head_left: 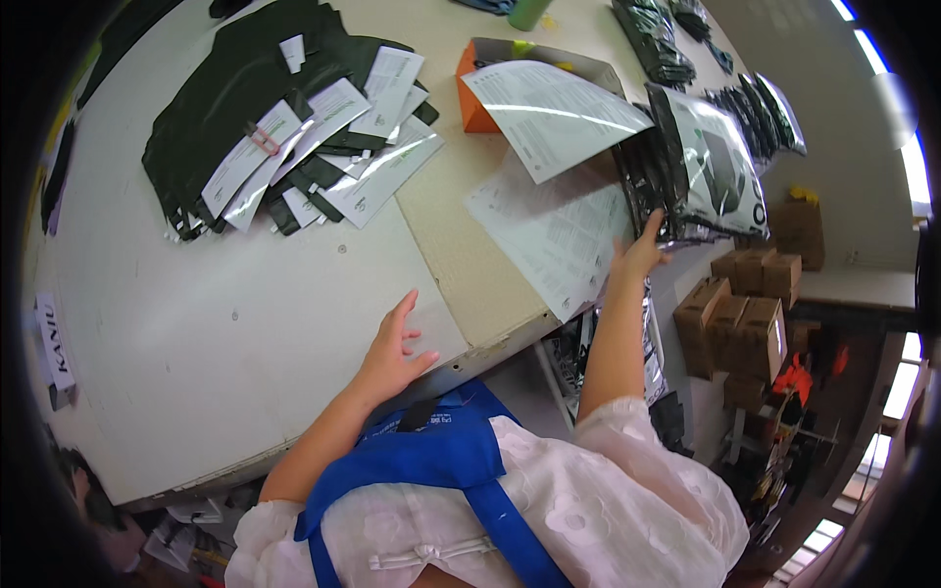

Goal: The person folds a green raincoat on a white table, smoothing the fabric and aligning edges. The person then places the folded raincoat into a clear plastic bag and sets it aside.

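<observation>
At the far left of the white table lies a loose heap of dark green, flat plastic bags with white paper slips fanned across them; the slips are thin, rectangular and printed, and a small pink clip sits on one.

The left hand rests palm down on the smooth, matt tabletop near the near edge, fingers spread and relaxed, gripping nothing. Just to its right a strip of tan cardboard with a rough, dull face lies flat on the table, its near edge close to the thumb.

Farther right, a printed white sheet lies on the cardboard, and a second, glossier sheet bows upward above it, catching the light. Behind that stands an orange and grey open box.

The right hand reaches out to the right edge of the table, fingers extended and pressed against the lower corner of a shiny black plastic pouch with a clear, reflective face; whether the fingers pinch it or only touch it cannot be told. The pouch lies just beyond the fingertips, on the far right side, atop a stack of similar dark packets.

Below the table edge on the right stand brown cardboard cartons, square and matt.
</observation>
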### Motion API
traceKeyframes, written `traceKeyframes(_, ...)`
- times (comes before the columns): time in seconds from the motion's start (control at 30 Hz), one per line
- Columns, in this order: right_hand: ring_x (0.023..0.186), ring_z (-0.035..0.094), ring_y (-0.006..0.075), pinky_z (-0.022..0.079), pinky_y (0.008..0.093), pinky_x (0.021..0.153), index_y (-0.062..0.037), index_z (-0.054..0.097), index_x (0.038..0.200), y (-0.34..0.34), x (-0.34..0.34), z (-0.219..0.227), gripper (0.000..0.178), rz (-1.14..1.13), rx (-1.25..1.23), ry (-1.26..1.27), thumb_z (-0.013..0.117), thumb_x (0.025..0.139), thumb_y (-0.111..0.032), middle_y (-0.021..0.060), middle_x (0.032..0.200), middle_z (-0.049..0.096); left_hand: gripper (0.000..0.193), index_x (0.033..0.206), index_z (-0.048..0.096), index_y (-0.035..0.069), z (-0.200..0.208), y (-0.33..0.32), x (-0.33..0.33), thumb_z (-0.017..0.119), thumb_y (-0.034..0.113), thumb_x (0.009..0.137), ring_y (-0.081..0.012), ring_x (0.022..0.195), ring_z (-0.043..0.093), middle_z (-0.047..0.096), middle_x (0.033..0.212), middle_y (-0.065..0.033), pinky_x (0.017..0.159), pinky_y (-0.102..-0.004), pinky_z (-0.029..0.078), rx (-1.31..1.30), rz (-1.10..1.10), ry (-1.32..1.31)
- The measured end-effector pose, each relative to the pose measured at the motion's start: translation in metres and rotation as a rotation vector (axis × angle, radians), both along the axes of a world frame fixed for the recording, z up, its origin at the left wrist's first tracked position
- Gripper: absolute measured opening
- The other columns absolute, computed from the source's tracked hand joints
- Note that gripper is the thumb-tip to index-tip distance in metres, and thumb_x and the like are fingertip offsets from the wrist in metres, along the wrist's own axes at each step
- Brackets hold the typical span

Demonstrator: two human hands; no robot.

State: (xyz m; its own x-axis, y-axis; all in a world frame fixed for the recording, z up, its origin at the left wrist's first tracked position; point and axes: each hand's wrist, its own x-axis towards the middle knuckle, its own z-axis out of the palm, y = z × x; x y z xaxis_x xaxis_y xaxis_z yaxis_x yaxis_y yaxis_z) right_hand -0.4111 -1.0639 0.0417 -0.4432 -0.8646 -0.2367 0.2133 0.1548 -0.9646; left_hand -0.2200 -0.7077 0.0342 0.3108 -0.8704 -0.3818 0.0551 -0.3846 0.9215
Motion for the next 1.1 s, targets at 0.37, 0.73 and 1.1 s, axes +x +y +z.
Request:
traceKeyframes(0.37, 0.135, 0.025, 0.0361, 0.019, 0.0508, 0.111, -0.0056, 0.013, 0.148, -0.033, -0.070, 0.102, 0.079, 0.050, -0.618, 0.656, 0.062, 0.090, -0.026, 0.0219, 0.146, 0.022, 0.099, 0.150, 0.011, 0.006, 0.066, -0.415, -0.095, 0.072, 0.037, 0.078, -0.0354, 0.137, 0.028, 0.020, 0.150, -0.0242, 0.109, -0.0389, 0.029, -0.519, -0.133, 0.070)
traceKeyframes(0.73, 0.141, 0.011, 0.0447, 0.009, 0.0514, 0.114, -0.0189, 0.048, 0.136, -0.184, -0.188, 0.083, 0.066, 0.408, -0.378, 1.225, 0.054, 0.086, -0.061, 0.0211, 0.151, 0.023, 0.087, 0.145, 0.033, 0.017, 0.094, -0.451, -0.184, 0.072, 0.050, 0.074, -0.0518, 0.123, 0.028, 0.020, 0.137, -0.0312, 0.106, -0.0480, 0.029, -0.443, -0.320, -0.484)
traceKeyframes(1.1, 0.134, 0.028, 0.0361, 0.018, 0.0692, 0.101, -0.0202, 0.011, 0.151, -0.095, -0.145, -0.021, 0.098, 0.144, 0.133, -0.201, 0.044, 0.080, -0.078, 0.0143, 0.152, 0.021, 0.137, 0.148, -0.018, 0.013, 0.035, -0.493, -0.181, 0.083, 0.050, 0.064, -0.0351, 0.141, -0.022, -0.017, 0.149, -0.0344, 0.113, -0.0443, 0.006, -0.319, -0.022, 0.458)
